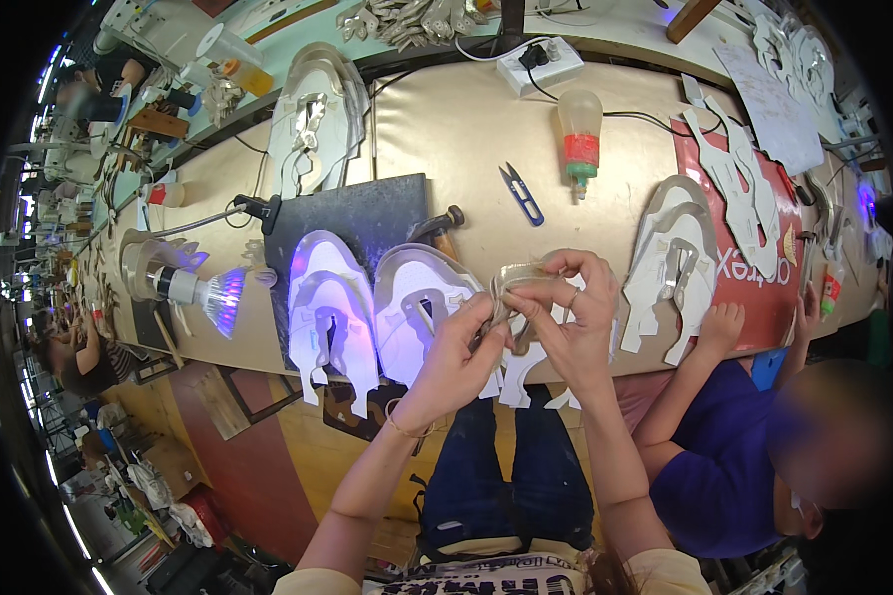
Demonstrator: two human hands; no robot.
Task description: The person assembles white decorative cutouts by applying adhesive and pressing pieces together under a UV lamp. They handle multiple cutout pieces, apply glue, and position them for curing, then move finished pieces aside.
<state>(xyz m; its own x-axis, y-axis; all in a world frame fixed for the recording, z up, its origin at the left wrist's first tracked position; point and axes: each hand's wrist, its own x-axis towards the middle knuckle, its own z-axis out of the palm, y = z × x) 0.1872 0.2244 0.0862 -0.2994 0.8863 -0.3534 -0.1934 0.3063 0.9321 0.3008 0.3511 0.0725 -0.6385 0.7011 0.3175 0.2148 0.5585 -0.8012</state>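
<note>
Above the table's near edge, my left hand and my right hand meet, both with fingers closed on a white-and-beige shoe upper piece. Its beige curved edge shows between the fingertips; the fingers cover much of the rest. Just left of my left hand lies a similar shoe upper, white with a grey-beige rim. Beside that one, another upper glows violet under the lamp. Behind them a hammer rests by the dark board.
A lit lamp stands at the left. Thread snips, a glue bottle and a power strip lie farther back. Stacked uppers sit at back left and right. A co-worker sits close on my right.
</note>
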